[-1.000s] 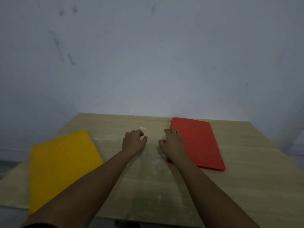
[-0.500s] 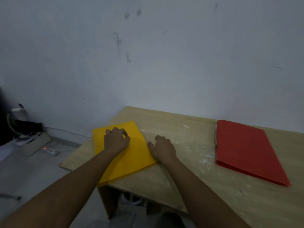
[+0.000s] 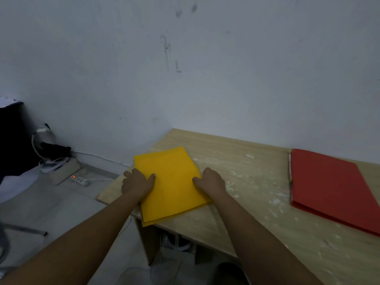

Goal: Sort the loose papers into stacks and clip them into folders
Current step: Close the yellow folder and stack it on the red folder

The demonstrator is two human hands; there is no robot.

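A yellow folder [image 3: 171, 177] lies closed at the left end of the wooden table [image 3: 242, 159], its near corner jutting over the table's front edge. My left hand [image 3: 136, 183] grips the folder's left edge with the thumb on top. My right hand [image 3: 211, 182] grips its right edge, thumb on the cover. A red folder [image 3: 329, 186] lies closed at the right, with white paper edges showing along its left side. No loose papers are in sight.
The table stands against a grey wall and bears white smears. On the floor to the left lie a power strip [image 3: 80, 179] with a red light, cables and a dark object [image 3: 12, 136]. A metal leg [image 3: 24, 229] shows at lower left.
My view has swung left. Both hands left the table's middle beside the red folder and moved to the yellow folder, then spread to take hold of its two side edges.
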